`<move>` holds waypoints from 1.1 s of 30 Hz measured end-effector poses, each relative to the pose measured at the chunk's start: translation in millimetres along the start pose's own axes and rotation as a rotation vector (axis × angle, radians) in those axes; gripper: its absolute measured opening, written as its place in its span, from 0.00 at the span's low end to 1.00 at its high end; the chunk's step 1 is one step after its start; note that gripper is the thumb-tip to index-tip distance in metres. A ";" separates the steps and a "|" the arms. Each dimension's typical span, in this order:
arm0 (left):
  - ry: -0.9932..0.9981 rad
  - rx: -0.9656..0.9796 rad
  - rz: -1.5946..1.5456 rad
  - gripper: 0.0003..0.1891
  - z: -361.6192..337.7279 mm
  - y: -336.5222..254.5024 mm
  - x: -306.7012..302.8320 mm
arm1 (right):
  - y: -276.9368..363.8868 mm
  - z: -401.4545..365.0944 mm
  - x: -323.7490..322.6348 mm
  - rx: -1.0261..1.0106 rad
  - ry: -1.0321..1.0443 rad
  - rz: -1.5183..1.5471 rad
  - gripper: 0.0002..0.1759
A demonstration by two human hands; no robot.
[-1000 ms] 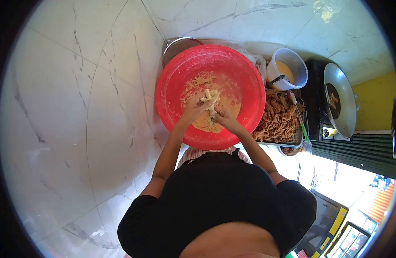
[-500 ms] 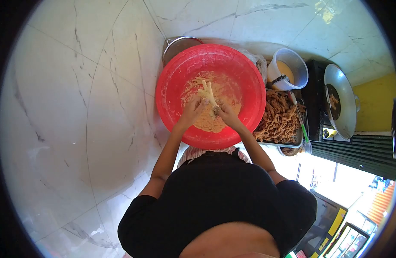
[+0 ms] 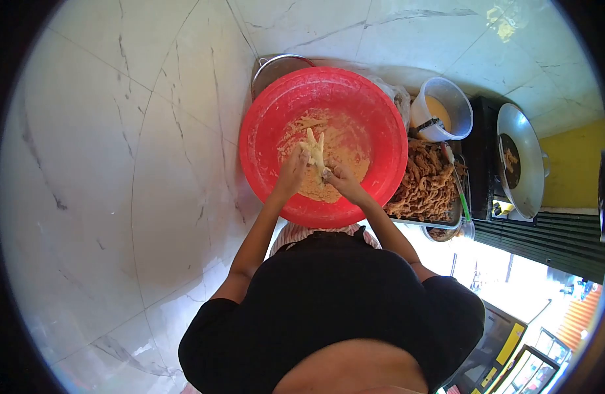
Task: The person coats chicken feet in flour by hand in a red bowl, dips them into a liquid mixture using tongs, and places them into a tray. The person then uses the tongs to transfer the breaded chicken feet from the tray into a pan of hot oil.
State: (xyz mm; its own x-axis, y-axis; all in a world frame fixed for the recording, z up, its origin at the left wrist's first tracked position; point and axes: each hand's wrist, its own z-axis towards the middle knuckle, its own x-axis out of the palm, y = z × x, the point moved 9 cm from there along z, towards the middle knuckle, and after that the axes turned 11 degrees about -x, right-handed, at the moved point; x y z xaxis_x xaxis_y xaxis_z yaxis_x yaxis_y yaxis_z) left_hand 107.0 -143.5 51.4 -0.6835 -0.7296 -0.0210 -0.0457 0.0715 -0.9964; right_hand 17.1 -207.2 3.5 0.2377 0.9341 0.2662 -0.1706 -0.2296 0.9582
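A large red basin [image 3: 256, 138] holds pale yellow flour [image 3: 352, 148], with some crumbly lumps toward its far side. Over the flour, between my hands, is a flour-coated chicken foot [image 3: 313, 150], its pale toes pointing away from me. My left hand [image 3: 292, 172] has its fingers closed around the left side of the foot. At the near end, my right hand [image 3: 344, 184] pinches it with the fingertips. Flour clings to the fingers of both hands.
Right of the basin, a metal tray [image 3: 455, 213] bears a heap of brown fried pieces [image 3: 424, 180] and a green-handled utensil [image 3: 463, 197]. Behind it stands a clear tub [image 3: 457, 105] with yellowish liquid. Farther right, a wok [image 3: 529, 144] contains dark oil. A tiled wall [image 3: 178, 131] borders the left.
The chicken foot has turned slightly and shifted a little toward me and left, its toes showing more spread. My right hand has moved slightly nearer my body. Both hands keep hold.
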 end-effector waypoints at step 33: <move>-0.223 0.004 0.624 0.11 -27.1 21.7 -56.5 | 35.7 -0.9 -84.0 -0.262 0.007 -0.851 0.22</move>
State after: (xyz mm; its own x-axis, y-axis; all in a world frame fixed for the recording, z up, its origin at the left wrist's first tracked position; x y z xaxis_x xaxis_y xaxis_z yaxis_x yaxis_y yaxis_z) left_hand 124.9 -82.3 33.2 -0.4133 -0.6754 -0.6108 0.3129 0.5246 -0.7918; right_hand -9.9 -293.6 15.3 0.3778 0.7614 -0.5268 -0.1525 0.6123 0.7758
